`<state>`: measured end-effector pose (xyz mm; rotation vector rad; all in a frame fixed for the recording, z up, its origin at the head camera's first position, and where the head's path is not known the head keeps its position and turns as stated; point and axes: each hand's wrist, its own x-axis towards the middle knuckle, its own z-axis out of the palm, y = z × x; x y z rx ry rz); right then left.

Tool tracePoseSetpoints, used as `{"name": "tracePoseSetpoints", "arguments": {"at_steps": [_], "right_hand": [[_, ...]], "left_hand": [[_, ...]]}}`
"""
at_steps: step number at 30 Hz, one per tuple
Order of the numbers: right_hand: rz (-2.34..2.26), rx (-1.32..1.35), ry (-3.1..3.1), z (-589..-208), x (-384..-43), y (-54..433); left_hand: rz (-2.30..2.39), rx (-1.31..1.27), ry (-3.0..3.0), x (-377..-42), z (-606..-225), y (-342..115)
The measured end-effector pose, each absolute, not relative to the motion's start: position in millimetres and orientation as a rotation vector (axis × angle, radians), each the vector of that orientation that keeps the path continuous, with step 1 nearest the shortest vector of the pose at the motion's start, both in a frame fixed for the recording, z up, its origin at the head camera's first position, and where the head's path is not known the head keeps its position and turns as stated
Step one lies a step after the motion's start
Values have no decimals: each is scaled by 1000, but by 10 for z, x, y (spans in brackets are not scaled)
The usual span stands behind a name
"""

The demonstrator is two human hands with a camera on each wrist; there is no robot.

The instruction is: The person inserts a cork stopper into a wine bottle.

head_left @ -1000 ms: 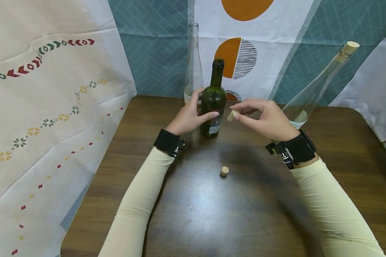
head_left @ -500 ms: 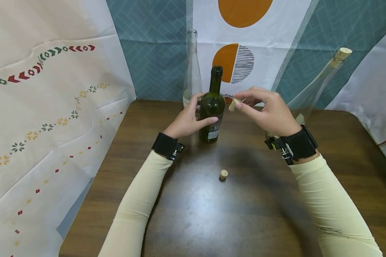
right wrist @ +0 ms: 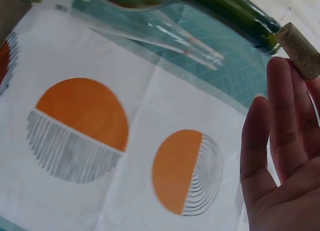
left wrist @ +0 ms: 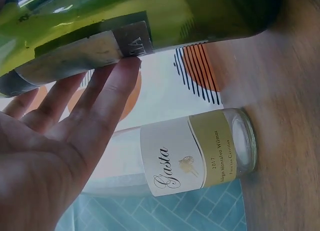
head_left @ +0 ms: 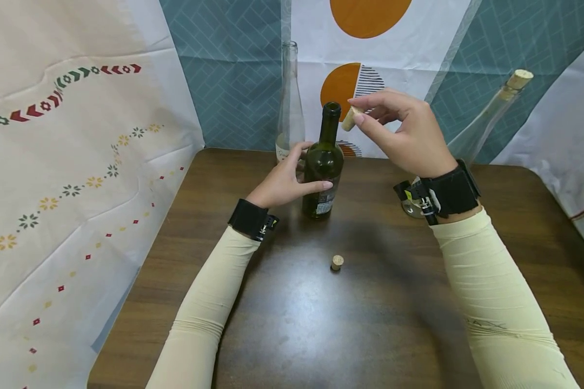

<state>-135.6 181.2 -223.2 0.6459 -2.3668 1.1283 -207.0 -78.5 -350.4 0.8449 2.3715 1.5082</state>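
A dark green wine bottle point(head_left: 324, 162) stands on the wooden table, its mouth uncorked. My left hand point(head_left: 287, 181) grips its body, thumb across the front and fingers around the back. Between thumb and fingertips my right hand point(head_left: 404, 127) pinches a cork point(head_left: 349, 119), tilted, just right of the bottle's neck and a little below the mouth. The right wrist view has this cork point(right wrist: 300, 51) close to the mouth of the green bottle point(right wrist: 235, 13). A second cork point(head_left: 337, 263) stands on the table in front of the bottle.
Behind my left hand is a clear bottle point(head_left: 290, 108) without a cork; its label point(left wrist: 187, 153) faces the left wrist view. To the right, partly behind my right hand, a clear bottle point(head_left: 482, 124) has a cork in its mouth. Patterned cloth point(head_left: 233, 86) hangs behind the table point(head_left: 272, 324).
My right hand has risen with the cork, from beside the bottle's body to beside its neck. The left hand keeps its grip on the green bottle.
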Motion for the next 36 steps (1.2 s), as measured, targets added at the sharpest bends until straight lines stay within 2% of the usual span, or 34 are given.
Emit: {"name": "tracePoseSetpoints", "arguments": {"at_steps": [11,24,36], "right_hand": [[1097,700,-2309,-1991,-1380,1592],[1105,658,-2308,-1993,-1372,1588],[1080,735,-2302,-2015,-1398,1639]], "left_hand": [[1573,911,2263,-2050,-3465,-769],[1543,978,2237,-2027,-3452,-759],[1513,984,2221,-1960,-3402,-754]]}}
